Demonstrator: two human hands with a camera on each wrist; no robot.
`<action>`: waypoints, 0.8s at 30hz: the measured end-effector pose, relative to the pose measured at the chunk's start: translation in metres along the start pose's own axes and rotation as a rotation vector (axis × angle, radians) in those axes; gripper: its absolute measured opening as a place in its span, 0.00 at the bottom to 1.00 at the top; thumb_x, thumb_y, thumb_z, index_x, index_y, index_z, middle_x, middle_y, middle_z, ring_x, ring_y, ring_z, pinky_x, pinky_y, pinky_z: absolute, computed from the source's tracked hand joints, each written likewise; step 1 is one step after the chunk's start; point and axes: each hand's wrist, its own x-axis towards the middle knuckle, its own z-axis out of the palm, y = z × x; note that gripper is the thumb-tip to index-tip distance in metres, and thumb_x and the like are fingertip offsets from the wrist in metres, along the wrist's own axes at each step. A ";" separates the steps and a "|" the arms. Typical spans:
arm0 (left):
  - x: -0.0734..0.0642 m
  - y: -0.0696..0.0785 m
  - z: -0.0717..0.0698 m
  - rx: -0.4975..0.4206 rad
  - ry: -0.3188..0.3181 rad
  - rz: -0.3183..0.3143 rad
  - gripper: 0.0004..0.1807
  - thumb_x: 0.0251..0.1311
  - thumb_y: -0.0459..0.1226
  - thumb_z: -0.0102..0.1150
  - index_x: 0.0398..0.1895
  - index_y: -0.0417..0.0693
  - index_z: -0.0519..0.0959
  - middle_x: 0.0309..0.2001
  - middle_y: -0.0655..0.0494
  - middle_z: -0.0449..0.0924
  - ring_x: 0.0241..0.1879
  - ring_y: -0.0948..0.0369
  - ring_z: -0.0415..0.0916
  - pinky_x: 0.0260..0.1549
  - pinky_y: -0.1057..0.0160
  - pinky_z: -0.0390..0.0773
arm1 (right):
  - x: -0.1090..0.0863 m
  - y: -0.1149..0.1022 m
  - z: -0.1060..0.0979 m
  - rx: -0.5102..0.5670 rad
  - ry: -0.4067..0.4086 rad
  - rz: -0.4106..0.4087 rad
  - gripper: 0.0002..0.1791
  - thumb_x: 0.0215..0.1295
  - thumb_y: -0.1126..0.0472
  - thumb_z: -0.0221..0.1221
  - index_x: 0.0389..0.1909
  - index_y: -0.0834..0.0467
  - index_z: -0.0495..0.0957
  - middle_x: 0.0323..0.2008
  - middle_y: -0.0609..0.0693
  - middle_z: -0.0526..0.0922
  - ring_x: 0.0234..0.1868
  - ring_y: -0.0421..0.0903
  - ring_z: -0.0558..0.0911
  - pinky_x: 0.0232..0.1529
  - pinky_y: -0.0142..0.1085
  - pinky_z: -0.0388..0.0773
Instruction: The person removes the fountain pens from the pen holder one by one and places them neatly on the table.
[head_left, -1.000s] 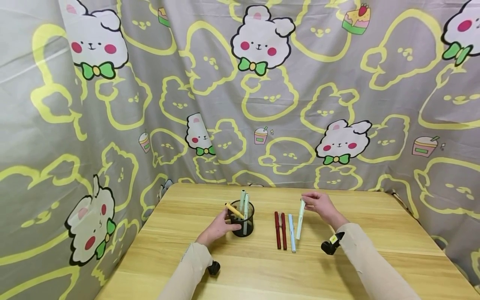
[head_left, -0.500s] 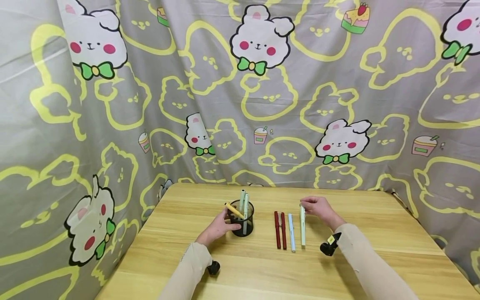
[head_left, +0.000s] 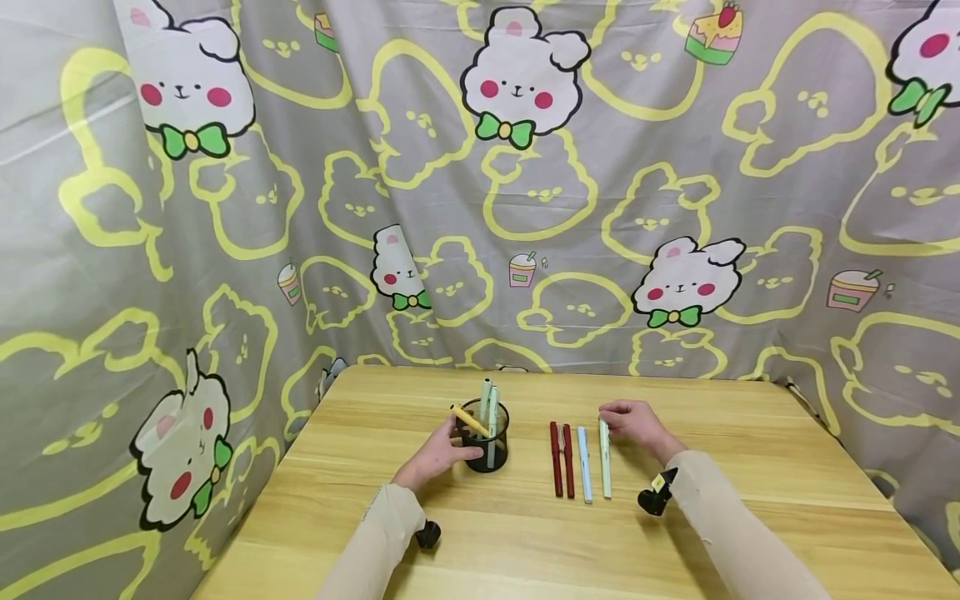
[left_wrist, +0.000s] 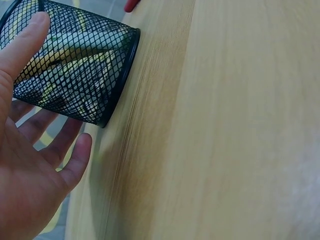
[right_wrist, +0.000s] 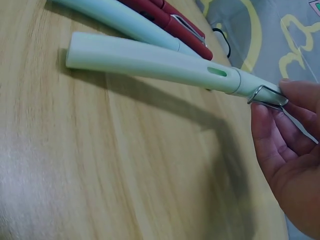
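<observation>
Your head view looks forward and down over the table (head_left: 525,550), curtain (head_left: 450,167) behind. Your left-wrist view is close on your left hand (left_wrist: 30,170) and the cup (left_wrist: 75,95), picture turned sideways. Right-wrist view: close on your right hand (right_wrist: 295,165) and the green pen (right_wrist: 150,60), also tilted. Head shares the cup with left wrist, the pen with right.

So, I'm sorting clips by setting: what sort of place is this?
Probably a curtained-off corner set up for recording, though the room beyond is hidden. A cartoon-print curtain hangs behind a wooden table, and small black cameras sit at both wrists.
</observation>
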 end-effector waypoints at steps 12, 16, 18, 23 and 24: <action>-0.011 0.026 -0.002 -0.025 -0.010 0.015 0.36 0.56 0.35 0.66 0.65 0.34 0.61 0.57 0.38 0.68 0.58 0.40 0.63 0.54 0.40 0.65 | 0.003 0.006 0.003 0.075 -0.046 0.040 0.20 0.65 0.68 0.56 0.54 0.78 0.70 0.45 0.64 0.80 0.37 0.44 0.82 0.41 0.39 0.80; -0.009 0.023 -0.002 -0.026 -0.003 0.009 0.37 0.56 0.37 0.66 0.66 0.36 0.60 0.58 0.39 0.68 0.59 0.41 0.63 0.54 0.40 0.64 | 0.003 0.006 0.004 0.083 -0.065 0.045 0.21 0.64 0.70 0.55 0.54 0.78 0.69 0.42 0.62 0.81 0.35 0.43 0.81 0.40 0.39 0.80; -0.006 0.017 -0.001 -0.017 0.008 0.008 0.38 0.56 0.38 0.67 0.66 0.38 0.60 0.58 0.41 0.68 0.59 0.42 0.63 0.54 0.41 0.64 | 0.002 0.006 0.005 0.060 -0.065 0.043 0.21 0.63 0.69 0.56 0.54 0.78 0.69 0.39 0.59 0.82 0.33 0.43 0.81 0.39 0.38 0.80; 0.000 0.004 0.000 -0.007 0.010 0.011 0.37 0.55 0.40 0.67 0.66 0.41 0.61 0.57 0.44 0.69 0.59 0.44 0.64 0.54 0.43 0.65 | 0.001 0.007 0.007 0.007 -0.058 0.039 0.21 0.63 0.68 0.58 0.53 0.77 0.70 0.37 0.57 0.83 0.31 0.43 0.80 0.37 0.37 0.80; 0.000 0.002 0.000 -0.013 0.007 0.012 0.37 0.55 0.40 0.67 0.66 0.41 0.61 0.57 0.44 0.69 0.59 0.44 0.64 0.54 0.43 0.65 | 0.001 0.007 0.007 0.008 -0.050 0.045 0.21 0.63 0.68 0.58 0.53 0.77 0.71 0.37 0.56 0.83 0.31 0.43 0.80 0.37 0.37 0.80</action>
